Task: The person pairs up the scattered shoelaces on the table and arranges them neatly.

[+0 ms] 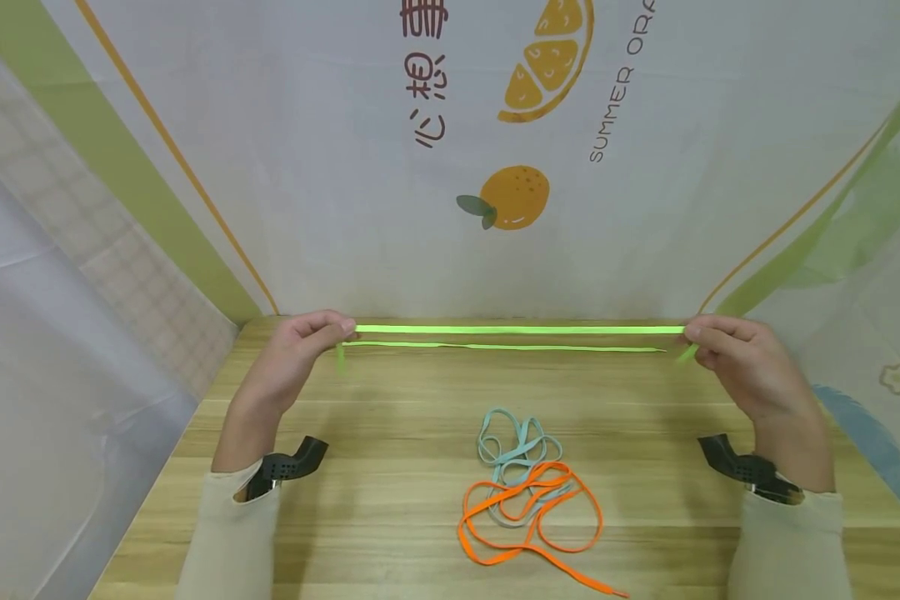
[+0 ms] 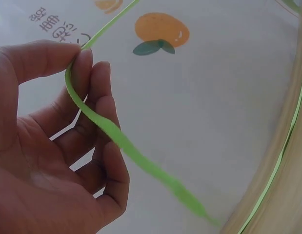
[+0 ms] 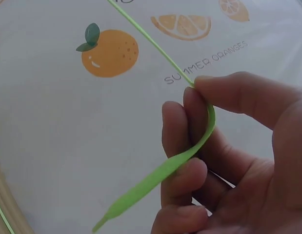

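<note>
A bright green shoelace is stretched straight and level between both hands, above the back of the table. My left hand pinches it near one end between thumb and index finger. In the left wrist view that short lace end hangs past the other fingers. On the far side my right hand pinches it likewise, and the other tail droops down across the curled fingers in the right wrist view. A second green shoelace lies nearly straight on the table, parallel to the held one.
Nearer the front, an orange shoelace lies loosely looped, partly over a tangled light blue shoelace. The wooden table ends at the back against a hanging white cloth with orange prints. More cloth hangs at both sides.
</note>
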Demonstrator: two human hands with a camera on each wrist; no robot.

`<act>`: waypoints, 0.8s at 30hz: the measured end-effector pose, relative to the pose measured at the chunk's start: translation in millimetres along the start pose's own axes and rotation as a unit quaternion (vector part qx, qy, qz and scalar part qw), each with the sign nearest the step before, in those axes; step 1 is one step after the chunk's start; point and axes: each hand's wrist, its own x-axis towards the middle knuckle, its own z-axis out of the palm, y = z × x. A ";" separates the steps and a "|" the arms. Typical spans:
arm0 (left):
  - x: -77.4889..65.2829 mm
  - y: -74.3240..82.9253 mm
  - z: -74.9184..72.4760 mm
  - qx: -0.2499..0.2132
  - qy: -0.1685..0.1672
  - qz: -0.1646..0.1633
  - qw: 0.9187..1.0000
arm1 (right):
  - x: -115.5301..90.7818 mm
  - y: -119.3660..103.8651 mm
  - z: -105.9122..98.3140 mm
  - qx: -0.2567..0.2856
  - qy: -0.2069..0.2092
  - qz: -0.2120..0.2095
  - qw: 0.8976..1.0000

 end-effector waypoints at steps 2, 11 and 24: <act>0.7 -2.7 -2.3 -0.001 0.003 -0.004 1.000 | 0.6 0.9 -2.4 0.004 -0.002 0.002 1.000; 5.8 -13.6 -10.8 0.002 0.013 -0.022 1.000 | -0.4 5.4 -14.3 0.020 -0.014 0.024 0.999; 13.0 -33.3 -22.2 0.009 0.028 -0.052 0.998 | 0.1 20.2 -34.3 0.065 0.014 0.042 0.997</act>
